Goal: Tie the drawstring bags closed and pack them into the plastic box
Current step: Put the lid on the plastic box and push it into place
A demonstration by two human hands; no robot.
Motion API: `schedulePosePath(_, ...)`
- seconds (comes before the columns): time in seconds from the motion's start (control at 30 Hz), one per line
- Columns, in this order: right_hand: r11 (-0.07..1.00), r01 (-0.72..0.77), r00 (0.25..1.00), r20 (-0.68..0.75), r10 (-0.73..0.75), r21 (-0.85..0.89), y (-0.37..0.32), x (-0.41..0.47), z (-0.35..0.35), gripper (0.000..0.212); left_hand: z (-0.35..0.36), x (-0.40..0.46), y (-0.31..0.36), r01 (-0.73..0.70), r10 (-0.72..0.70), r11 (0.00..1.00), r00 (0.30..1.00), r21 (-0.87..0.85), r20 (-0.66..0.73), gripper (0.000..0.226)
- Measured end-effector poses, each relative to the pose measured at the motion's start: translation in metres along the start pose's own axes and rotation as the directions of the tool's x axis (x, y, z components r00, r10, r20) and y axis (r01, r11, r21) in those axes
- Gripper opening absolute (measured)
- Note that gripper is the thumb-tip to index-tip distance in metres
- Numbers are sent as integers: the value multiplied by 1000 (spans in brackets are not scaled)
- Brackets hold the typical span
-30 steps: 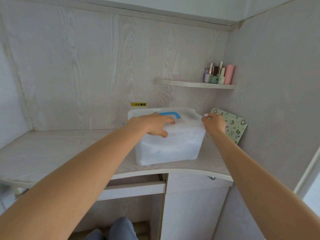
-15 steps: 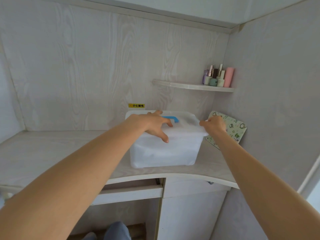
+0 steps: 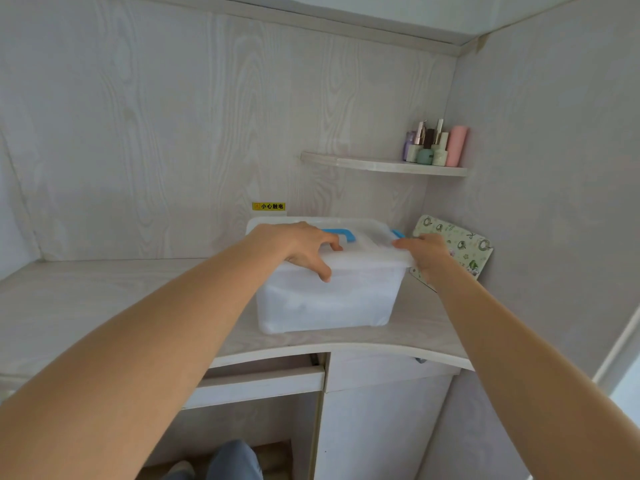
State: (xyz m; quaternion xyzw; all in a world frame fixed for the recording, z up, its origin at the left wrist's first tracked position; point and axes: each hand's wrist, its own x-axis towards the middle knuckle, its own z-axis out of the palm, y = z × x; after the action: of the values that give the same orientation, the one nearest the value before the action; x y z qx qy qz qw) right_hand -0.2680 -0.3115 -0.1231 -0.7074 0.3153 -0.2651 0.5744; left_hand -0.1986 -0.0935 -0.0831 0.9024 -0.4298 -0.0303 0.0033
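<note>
Two hands: both on the plastic box (image 3: 329, 299), the landmark for every place below.
Box position: standing on the desk top (image 3: 104, 299), close to the back wall, just left of the corner.
Box look: milky, translucent walls, contents only a pale blur, no bags made out inside; white lid (image 3: 367, 252) seated on top with a blue handle (image 3: 341, 233) lying flat along it.
Left hand (image 3: 304, 245): draped over the near left part of the lid, fingers curled down, thumb hooked over the front rim, one finger beside the blue handle.
Right hand (image 3: 424, 252): clamped on the right-hand lid edge, thumb on top, fingers curled under the rim.
Step in hand: likely freeing or seating the lid, or shifting the box; not decidable from this view.
Doing it well: hold the body steady with the left palm, work the right edge evenly, keep the box flat on the desk, avoid twisting the thin lid.
Drawstring bags: none visible outside the box.
Right of the box: patterned green board (image 3: 457, 247) leaning against the side wall, just beside the right hand.
Behind the box: yellow warning sticker (image 3: 269, 206) on the wall.
Above and right of the box: corner shelf (image 3: 346, 162) carrying small bottles (image 3: 434, 145).
Below the box: desk drawer front and cupboard.
</note>
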Motion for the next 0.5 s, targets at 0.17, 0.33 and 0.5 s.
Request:
schedulePosePath(0.17,962,196,980,15,-197,-190,-3,-1,-2,40,1,1,0,4,-4,1000,1000,-3,-6,69)
schedulePosePath(0.33,798,304,951,110,-290,-520,-13,-5,-1,32,7,2,-3,-2,1,999,1000,-53,-10,72)
schedulePosePath(0.5,559,489,865,287,-413,-669,-40,-33,29,36,4,-17,-11,-53,-15,896,989,-442,-150,63)
